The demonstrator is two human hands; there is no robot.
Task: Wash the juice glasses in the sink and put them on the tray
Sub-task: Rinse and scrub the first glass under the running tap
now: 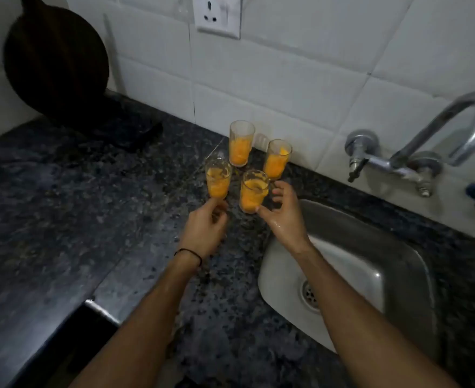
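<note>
Several juice glasses with orange residue stand in a cluster on the dark granite counter [62, 208], left of the steel sink [407, 247]. My left hand [205, 228] has its fingers curled at the base of the front-left glass [218, 182]. My right hand [282, 214] is wet. Its thumb touches the base of the front-right glass [253, 191], while its fingers are spread just right of the glass, apart from it. Two more glasses stand behind, the back-left one [241, 144] and the back-right one [277, 159]. No tray shows clearly.
A chrome tap [454, 121] juts from the tiled wall above the sink, whose drain [310, 295] is bare. A dark round board [57, 63] leans in the back-left corner over a flat black object [138, 133]. A wall socket [218, 15] is above the glasses.
</note>
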